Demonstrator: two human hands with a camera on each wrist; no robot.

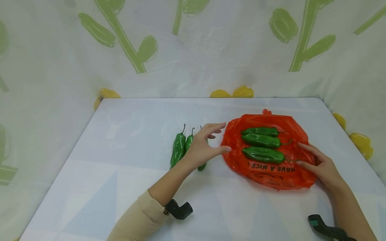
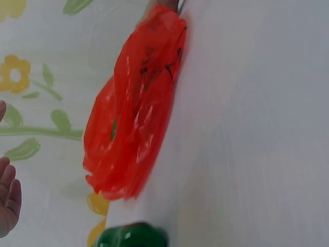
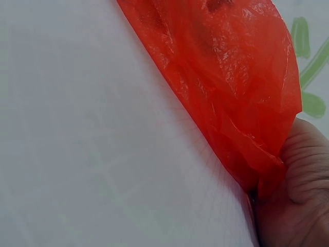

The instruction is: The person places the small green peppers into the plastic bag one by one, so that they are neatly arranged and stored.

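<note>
A red plastic bag (image 1: 265, 179) with printed lettering lies spread at the right of the table. Three long green peppers (image 1: 263, 154) rest side by side in it, stems to the right. My right hand (image 1: 325, 170) holds the bag's right edge, thumb and forefinger over the rim; its other fingers are hidden. Just left of the bag, my left hand (image 1: 202, 147) holds nothing, thumb and fingers spread apart. Beneath and behind it lie more green peppers (image 1: 178, 149), partly covered by the hand. The left wrist view catches the bag (image 2: 139, 113) side-on.
The white table (image 1: 99, 144) carries faint blue triangle prints. Behind it hangs a pale cloth (image 1: 211, 50) patterned with green stems and yellow flowers. Black wrist cameras (image 1: 180, 210) sit on both forearms, near the tabletop.
</note>
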